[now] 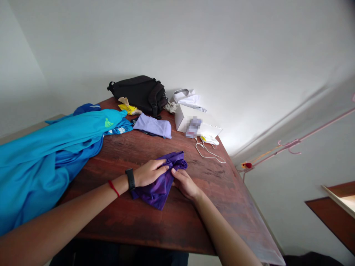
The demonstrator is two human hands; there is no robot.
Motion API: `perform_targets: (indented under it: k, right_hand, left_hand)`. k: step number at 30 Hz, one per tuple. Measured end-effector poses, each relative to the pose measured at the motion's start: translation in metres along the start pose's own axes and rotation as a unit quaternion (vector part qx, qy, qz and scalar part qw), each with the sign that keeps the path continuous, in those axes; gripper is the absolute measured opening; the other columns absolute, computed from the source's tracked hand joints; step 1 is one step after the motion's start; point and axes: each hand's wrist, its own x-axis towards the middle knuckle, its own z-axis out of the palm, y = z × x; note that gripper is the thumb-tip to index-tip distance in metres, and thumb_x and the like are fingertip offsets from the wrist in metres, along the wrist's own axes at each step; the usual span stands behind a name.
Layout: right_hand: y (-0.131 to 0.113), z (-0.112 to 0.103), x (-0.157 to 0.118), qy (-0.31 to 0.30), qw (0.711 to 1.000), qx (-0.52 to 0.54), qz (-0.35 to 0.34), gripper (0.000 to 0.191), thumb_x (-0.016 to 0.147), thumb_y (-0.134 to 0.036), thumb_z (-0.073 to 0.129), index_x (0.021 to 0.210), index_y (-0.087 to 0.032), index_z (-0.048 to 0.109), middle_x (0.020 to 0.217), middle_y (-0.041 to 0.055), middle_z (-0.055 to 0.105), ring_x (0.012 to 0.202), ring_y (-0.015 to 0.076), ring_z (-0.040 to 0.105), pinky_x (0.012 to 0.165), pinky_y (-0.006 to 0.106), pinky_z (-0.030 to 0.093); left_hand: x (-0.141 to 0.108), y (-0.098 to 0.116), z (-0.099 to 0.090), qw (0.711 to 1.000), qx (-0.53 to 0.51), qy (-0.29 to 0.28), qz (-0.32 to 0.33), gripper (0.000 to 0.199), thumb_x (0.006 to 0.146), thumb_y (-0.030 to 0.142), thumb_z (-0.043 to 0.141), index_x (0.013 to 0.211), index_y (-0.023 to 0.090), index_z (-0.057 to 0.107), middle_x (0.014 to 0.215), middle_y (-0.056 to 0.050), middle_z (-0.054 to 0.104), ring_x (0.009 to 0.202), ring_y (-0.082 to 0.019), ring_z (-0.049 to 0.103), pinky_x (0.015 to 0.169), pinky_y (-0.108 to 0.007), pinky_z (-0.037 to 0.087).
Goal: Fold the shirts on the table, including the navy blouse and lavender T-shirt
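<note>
A bunched purple cloth point(156, 190), perhaps a garment, lies on the wooden table in front of me, its far end rolled or folded. My left hand point(151, 173) rests on it from the left, fingers closed into the fabric. On the cloth's right edge, my right hand point(185, 184) pinches with the thumb on top and the other fingers underneath, mostly hidden. Beyond both hands sits a folded lavender cloth point(154, 125) on top of a darker one.
Blue garments point(55, 136) are heaped over the table's left side. At the back stand a black backpack point(135, 94), a yellow packet point(128, 108) and a white box point(181, 118). A white cable point(208, 155) trails beside the box. The brown wooden table point(216, 199) meets the wall behind.
</note>
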Motion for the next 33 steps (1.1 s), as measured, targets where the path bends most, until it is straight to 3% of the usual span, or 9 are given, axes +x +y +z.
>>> perform_targets:
  k: [6,12,21,33]
  right_hand:
    - [-0.0007,0.0001,-0.0001,-0.008,1.000,-0.003,0.000,0.042,0.085,-0.055,0.071,0.094,-0.013,0.072,0.083,0.0063,0.072,0.082,0.0208,0.070,0.080,0.034,0.054]
    - [-0.0009,-0.0001,0.0007,-0.005,1.000,0.001,-0.009,0.038,0.084,-0.052,0.073,0.090,-0.014,0.073,0.080,0.0040,0.072,0.071,0.0159,0.066,0.072,0.029,0.054]
    - [0.0011,-0.0030,0.0039,-0.025,1.000,0.006,-0.017,0.035,0.090,-0.048,0.069,0.092,-0.014,0.075,0.079,0.0042,0.071,0.069,0.0149,0.065,0.066,0.026,0.054]
    - [-0.0012,-0.0001,0.0019,-0.020,1.000,-0.007,-0.021,0.036,0.085,-0.052,0.072,0.082,-0.016,0.072,0.069,0.0009,0.068,0.060,0.0133,0.061,0.065,0.026,0.051]
  left_hand:
    - [-0.0018,0.0020,-0.0004,0.999,0.011,-0.020,0.034,0.032,0.094,0.036,0.057,0.121,0.021,0.064,0.119,-0.007,0.071,0.112,-0.028,0.065,0.098,-0.037,0.047]
    - [-0.0049,0.0018,0.0018,0.992,0.107,-0.044,0.052,0.045,0.081,0.030,0.070,0.122,0.016,0.057,0.126,-0.012,0.066,0.117,-0.031,0.062,0.103,-0.039,0.047]
    - [-0.0020,0.0052,0.0016,0.998,0.039,-0.058,0.007,0.041,0.102,0.034,0.041,0.134,0.018,0.061,0.140,-0.008,0.061,0.132,-0.023,0.054,0.114,-0.034,0.036]
    - [0.0016,0.0053,-0.0064,0.997,-0.071,-0.028,0.002,0.046,0.103,0.046,0.040,0.123,0.017,0.069,0.127,-0.007,0.069,0.119,-0.026,0.061,0.111,-0.037,0.039]
